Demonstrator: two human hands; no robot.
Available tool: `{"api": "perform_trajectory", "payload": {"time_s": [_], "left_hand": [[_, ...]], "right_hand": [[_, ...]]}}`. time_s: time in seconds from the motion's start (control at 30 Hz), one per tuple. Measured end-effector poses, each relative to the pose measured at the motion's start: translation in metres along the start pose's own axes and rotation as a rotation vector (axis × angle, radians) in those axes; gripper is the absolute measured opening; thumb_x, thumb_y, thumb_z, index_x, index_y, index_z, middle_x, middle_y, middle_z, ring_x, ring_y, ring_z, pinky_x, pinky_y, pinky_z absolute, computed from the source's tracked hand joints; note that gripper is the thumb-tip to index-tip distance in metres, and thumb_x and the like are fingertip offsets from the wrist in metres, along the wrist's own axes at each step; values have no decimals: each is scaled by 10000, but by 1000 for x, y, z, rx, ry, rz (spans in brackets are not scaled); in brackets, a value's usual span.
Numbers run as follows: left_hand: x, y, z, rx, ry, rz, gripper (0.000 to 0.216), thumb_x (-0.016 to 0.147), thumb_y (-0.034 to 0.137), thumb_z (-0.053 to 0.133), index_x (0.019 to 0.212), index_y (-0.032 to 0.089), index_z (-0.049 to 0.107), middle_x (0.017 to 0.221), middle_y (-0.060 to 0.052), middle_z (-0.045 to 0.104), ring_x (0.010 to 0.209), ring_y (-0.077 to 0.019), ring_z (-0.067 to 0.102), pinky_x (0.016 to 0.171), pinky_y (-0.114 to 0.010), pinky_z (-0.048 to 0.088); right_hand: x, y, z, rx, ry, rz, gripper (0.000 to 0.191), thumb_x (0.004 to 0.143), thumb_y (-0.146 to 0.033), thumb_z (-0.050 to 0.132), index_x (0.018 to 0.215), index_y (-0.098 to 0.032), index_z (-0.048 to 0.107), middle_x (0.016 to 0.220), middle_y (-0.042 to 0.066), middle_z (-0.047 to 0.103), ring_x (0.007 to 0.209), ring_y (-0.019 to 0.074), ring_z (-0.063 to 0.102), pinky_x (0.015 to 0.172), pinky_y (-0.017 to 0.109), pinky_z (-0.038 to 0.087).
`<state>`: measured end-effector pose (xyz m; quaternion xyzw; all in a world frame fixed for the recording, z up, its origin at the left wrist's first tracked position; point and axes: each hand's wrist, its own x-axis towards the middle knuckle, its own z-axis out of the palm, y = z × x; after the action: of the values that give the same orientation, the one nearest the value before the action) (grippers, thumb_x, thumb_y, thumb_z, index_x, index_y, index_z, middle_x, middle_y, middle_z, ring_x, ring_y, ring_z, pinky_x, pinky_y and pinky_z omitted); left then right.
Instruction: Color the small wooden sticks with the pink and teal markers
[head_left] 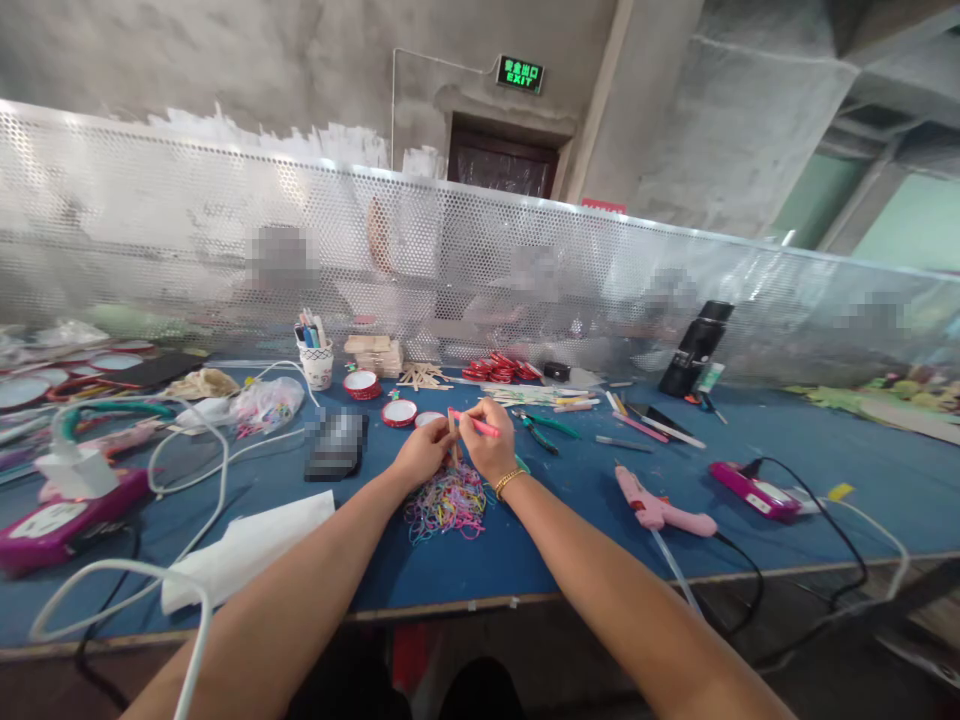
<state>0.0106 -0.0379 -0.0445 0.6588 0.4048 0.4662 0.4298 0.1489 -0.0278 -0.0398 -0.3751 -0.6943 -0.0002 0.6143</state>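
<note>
Right hand [489,440] closed round pink pen [485,428]; left hand [424,452] pinching small wooden stick [454,450] just beside it, above far edge of tangled coloured strings [448,507]
Whether pen tip touches wood, I can't tell
Best, I think: stick pinched firm near working spot, pen pressed lightly, wrists braced on bench [525,570]
Loose strings under my hands could snag stick, I judge
Beyond hands: red-rimmed discs [398,412], green-handled pliers [537,431]
Right: pink glue gun [656,508], clear of my forearm
Left: phone [337,448], white paper [251,545] alongside forearm
</note>
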Motion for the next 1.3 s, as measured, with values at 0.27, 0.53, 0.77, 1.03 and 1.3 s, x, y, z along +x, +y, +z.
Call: {"api": "perform_trajectory", "payload": {"time_s": [0.27,0.53,0.77,1.03,1.3], "left_hand": [[0,-1,0,-5,3,-11,240,824,387,624,779,174,524,603,14,617,438,-102,543,428,-209,375],[-1,3,1,-19,3,-23,246,823,384,634,768,172,520,579,24,608,417,-89,523,435,-209,393],[1,-2,0,-19,6,-15,270,815,416,648,794,169,539,593,27,599,427,-84,526,433,-204,388],[2,-3,-1,-12,3,-16,260,817,422,629,816,176,546,598,22,616,433,-95,534,430,-211,388],[4,-9,-1,14,8,-6,312,808,482,615,826,178,546,640,9,637,448,-99,548,420,-210,364]], "right_hand": [[1,1,0,-17,7,7,161,821,-223,554,680,-219,477,653,-12,555,676,164,509,690,290,383],[0,2,-1,-7,17,12,162,829,-234,553,682,-219,486,654,-11,558,682,167,512,700,296,391],[0,-2,0,-11,5,-22,150,830,-231,547,692,-219,489,663,-8,564,679,165,515,696,299,389],[1,1,-1,-23,42,-17,146,822,-221,542,688,-219,486,657,-6,557,675,169,514,697,304,390],[2,0,0,-29,32,-27,157,813,-222,546,673,-222,474,649,-9,556,666,168,512,704,307,387]]}}
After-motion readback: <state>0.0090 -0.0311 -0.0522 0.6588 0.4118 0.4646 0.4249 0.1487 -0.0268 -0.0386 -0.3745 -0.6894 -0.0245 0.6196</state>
